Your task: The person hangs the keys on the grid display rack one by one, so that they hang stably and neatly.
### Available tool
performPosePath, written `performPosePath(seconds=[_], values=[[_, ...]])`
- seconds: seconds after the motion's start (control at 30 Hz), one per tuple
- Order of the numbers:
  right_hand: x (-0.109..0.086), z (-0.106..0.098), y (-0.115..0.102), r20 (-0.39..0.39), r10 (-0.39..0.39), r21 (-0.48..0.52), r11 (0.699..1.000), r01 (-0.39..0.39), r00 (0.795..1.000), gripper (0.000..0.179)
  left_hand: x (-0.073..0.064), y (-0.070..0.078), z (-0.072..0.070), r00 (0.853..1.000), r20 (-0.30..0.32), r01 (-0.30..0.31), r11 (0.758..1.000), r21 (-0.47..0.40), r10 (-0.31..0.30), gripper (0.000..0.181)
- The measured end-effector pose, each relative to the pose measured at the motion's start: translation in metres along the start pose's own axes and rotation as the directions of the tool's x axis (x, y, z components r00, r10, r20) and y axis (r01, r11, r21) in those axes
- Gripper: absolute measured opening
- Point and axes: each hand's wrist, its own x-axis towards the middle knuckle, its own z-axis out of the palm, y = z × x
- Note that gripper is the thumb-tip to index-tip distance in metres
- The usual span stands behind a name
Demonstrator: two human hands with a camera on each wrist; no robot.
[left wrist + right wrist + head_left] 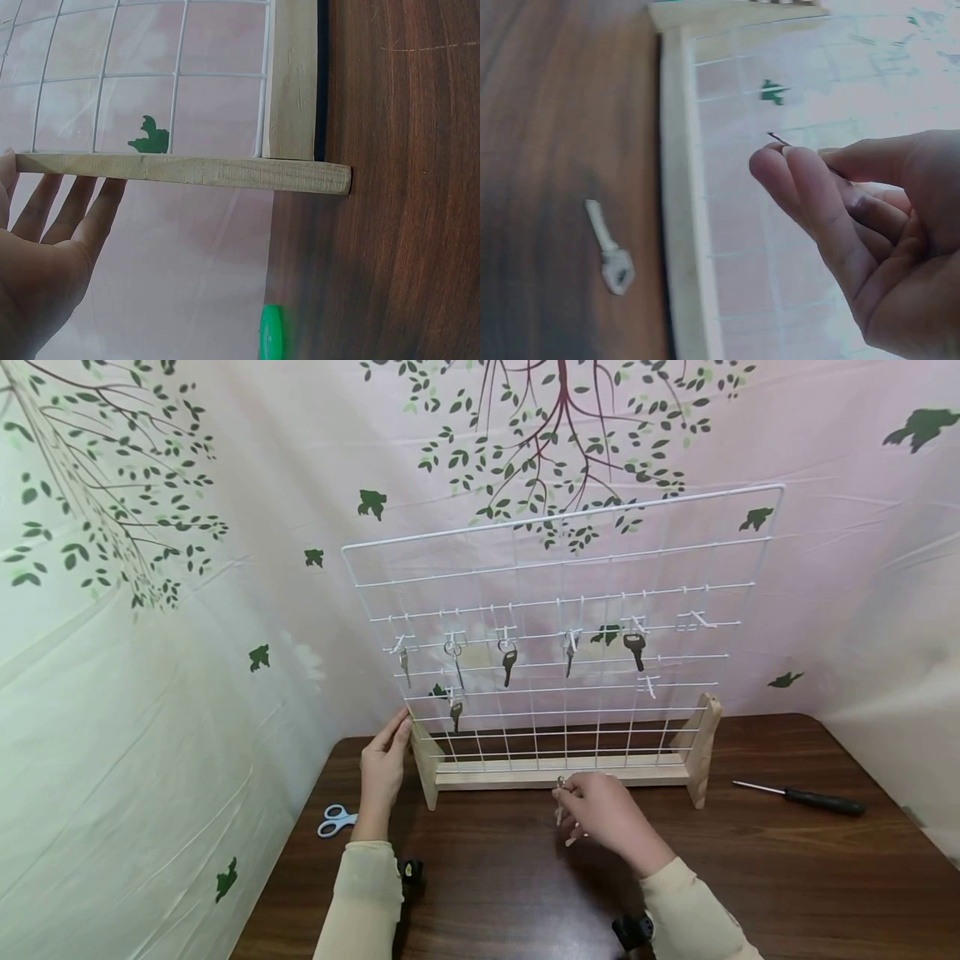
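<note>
My left hand [382, 772] grips the upper end of the left wooden foot [225, 171] of a white wire grid rack [540, 652]. In front of the rack's wooden base, my right hand [603, 814] pinches a small key with a ring [560, 782]. Only a thin dark edge of it shows between the fingertips in the right wrist view. A loose silver key [616, 270] lies on the table near the base. Several keys hang from white hooks on the grid, among them a dark-headed key [634, 647] and a lower key [455, 717].
Blue-handled scissors [336, 820] lie left of the left forearm. A screwdriver [821, 800] with a black handle lies right of the rack. White hooks without keys [697, 620] sit at the grid's right. Printed cloth [262, 510] hangs behind the brown table [787, 877].
</note>
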Motion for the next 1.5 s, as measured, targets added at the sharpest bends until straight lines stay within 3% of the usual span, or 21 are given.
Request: performPosePath(seconds=[0.27,0.4,0.6,0.8,1.07,1.5], values=[[-0.008,-0.037,-0.02,-0.154,-0.067,0.001,0.998,0.068,0.986,0.027,0.001,0.001,0.0,1.0,-0.004,0.011,1.0,0.029,-0.011,0.042],[-0.011,-0.054,-0.025,-0.224,-0.082,0.075,0.992,0.101,0.971,0.034,0.001,0.001,0.0,1.0,-0.002,0.007,1.0,0.03,-0.006,0.042],[-0.013,-0.077,-0.024,-0.271,-0.053,0.227,0.967,0.117,0.961,0.05,-0.001,0.001,0.0,1.0,-0.012,0.008,0.999,0.042,-0.007,0.042],[-0.016,-0.09,-0.018,-0.347,-0.064,0.284,0.943,0.17,0.935,0.052,-0.001,0.001,0.0,1.0,-0.014,0.008,0.999,0.032,-0.008,0.041],[-0.014,-0.094,-0.014,-0.371,-0.041,0.347,0.92,0.18,0.928,0.054,-0.001,0.002,0.001,1.0,-0.008,0.013,1.0,0.015,-0.013,0.041],[-0.009,-0.103,-0.006,-0.345,0.024,0.42,0.898,0.131,0.938,0.062,-0.001,0.002,0.002,1.0,-0.013,0.014,1.0,0.016,-0.013,0.041]])
